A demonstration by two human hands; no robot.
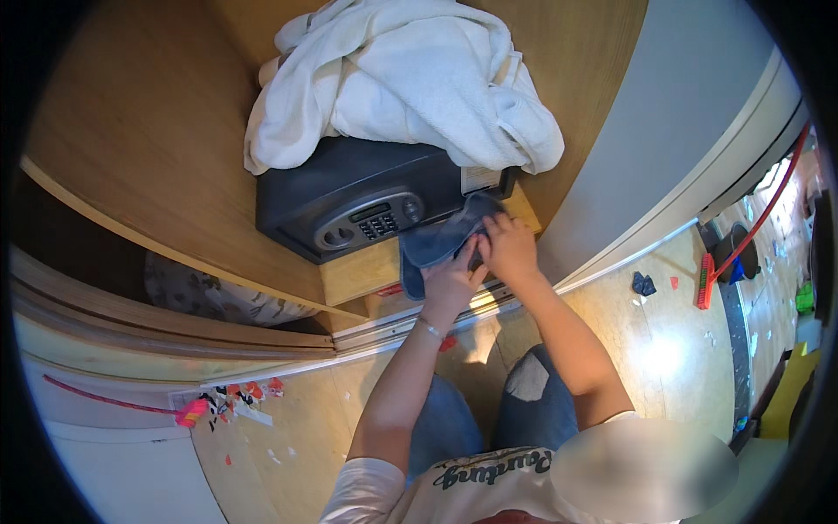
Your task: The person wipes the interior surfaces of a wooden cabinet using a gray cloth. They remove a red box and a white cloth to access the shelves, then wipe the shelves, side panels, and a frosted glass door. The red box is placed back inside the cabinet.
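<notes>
A pair of dark blue-grey slippers (442, 242), apparently with soft flat soles, is held in front of a black safe (366, 190) with a keypad. My left hand (452, 281) grips their near edge from below. On the right side, my right hand (509, 245) holds the upper part, its fingers bent over the edge. Both hands nearly touch each other. The safe stands on a low wooden shelf (360, 268) inside a wardrobe. White towelling cloth (419, 85), bunched up, lies on top of the safe.
A patterned fabric item (216, 295) lies in the left compartment. Wardrobe door tracks (393, 331) cross before my knees. Scraps (245, 399) and a pink broom (192, 412) are at lower left. At right are a red broom (705, 281), a dark bucket (740, 252) and a crumpled dark piece (643, 283).
</notes>
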